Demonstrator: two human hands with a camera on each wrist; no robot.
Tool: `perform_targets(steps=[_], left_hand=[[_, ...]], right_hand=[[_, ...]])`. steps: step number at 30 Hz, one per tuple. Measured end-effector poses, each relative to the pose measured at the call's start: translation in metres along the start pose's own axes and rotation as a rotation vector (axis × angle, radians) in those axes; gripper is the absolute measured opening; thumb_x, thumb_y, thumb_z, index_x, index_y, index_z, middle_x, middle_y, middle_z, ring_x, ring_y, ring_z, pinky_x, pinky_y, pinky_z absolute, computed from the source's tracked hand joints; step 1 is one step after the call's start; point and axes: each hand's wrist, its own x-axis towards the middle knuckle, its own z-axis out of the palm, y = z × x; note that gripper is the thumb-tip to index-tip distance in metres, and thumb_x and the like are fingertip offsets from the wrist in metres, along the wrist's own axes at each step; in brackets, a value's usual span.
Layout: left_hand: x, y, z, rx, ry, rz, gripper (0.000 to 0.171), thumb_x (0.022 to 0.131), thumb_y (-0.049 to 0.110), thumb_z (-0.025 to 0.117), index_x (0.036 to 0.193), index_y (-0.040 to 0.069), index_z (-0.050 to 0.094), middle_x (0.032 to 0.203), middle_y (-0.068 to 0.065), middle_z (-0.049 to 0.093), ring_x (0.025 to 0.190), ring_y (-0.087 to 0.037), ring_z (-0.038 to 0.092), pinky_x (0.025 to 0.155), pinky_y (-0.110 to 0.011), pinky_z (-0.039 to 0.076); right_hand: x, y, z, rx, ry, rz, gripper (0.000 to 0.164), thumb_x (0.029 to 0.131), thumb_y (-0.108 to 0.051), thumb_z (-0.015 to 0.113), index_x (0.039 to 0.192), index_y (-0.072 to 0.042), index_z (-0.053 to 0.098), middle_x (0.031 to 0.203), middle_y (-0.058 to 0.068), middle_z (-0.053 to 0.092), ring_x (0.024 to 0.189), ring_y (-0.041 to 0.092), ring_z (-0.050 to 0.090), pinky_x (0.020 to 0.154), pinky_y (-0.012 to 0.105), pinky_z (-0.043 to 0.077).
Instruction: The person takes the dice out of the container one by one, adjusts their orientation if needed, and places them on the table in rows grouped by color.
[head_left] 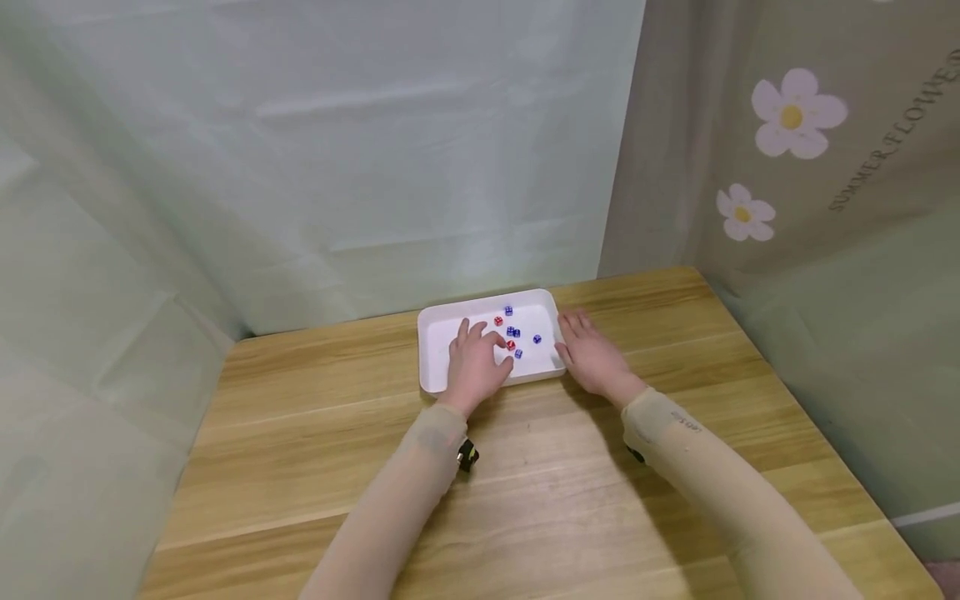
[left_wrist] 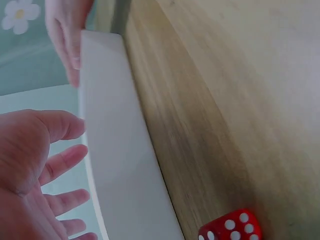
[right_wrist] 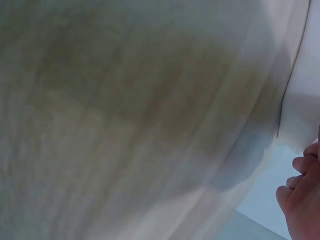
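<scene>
A white rectangular tray (head_left: pixel 435 342) sits near the table's far edge. Several blue dice (head_left: pixel 537 339) lie scattered on its floor, along with a red die (head_left: pixel 498 321) towards the back and another red die (head_left: pixel 511 345) nearer the front. My left hand (head_left: pixel 476 367) reaches over the tray's front wall with fingers spread, thumb and index finger beside the nearer red die and apart from each other. At the tray's right end, my right hand (head_left: pixel 596 358) rests against the rim with its fingers extended. Only some of its fingers show in the right wrist view.
On the wooden table (head_left: pixel 540 500), outside the tray's front wall, lies one more red die (left_wrist: pixel 232 229), seen in the left wrist view. Pale curtains (head_left: pixel 412 167) hang behind the table and on both sides, the right one printed with white flowers (head_left: pixel 791 117).
</scene>
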Motion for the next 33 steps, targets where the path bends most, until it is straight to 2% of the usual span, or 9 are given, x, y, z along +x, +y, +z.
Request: perform_targets(steps=[9,18,25,33], left_hand=[[0.018,0.004,0.01,0.109,-0.04,-0.031,0.025,0.097,0.028,0.076,0.116,0.011,0.077,0.154,-0.02,0.054,0.157,-0.047,0.025,0.123,-0.058,0.028],[0.032,0.006,0.017,0.182,-0.084,-0.065,0.026,0.1,0.03,0.074,0.118,0.012,0.076,0.158,-0.02,0.051,0.159,-0.047,0.023,0.125,-0.058,0.026],[0.037,0.004,0.022,0.22,-0.098,-0.08,0.024,0.098,0.028,0.076,0.116,0.011,0.075,0.158,-0.02,0.05,0.159,-0.047,0.022,0.126,-0.058,0.025],[0.037,0.006,0.022,0.219,-0.097,-0.074,0.022,0.1,0.028,0.074,0.114,0.01,0.075,0.158,-0.021,0.049,0.159,-0.046,0.021,0.126,-0.058,0.025]], right_hand=[[-0.002,0.004,0.007,-0.007,0.041,-0.017,0.063,0.117,-0.031,0.033,0.165,0.008,0.021,0.172,0.027,0.023,0.16,0.048,0.016,0.129,0.054,0.019],[-0.002,0.002,0.008,0.008,0.026,0.01,0.064,0.118,-0.031,0.03,0.165,0.009,0.016,0.173,0.027,0.019,0.161,0.045,0.011,0.13,0.053,0.016],[-0.002,-0.002,0.008,-0.005,0.014,0.016,0.064,0.117,-0.032,0.028,0.165,0.01,0.016,0.173,0.028,0.018,0.161,0.047,0.012,0.13,0.053,0.016],[-0.003,-0.005,0.006,-0.002,0.034,0.014,0.063,0.117,-0.029,0.031,0.164,0.011,0.018,0.172,0.029,0.022,0.161,0.047,0.012,0.129,0.055,0.017]])
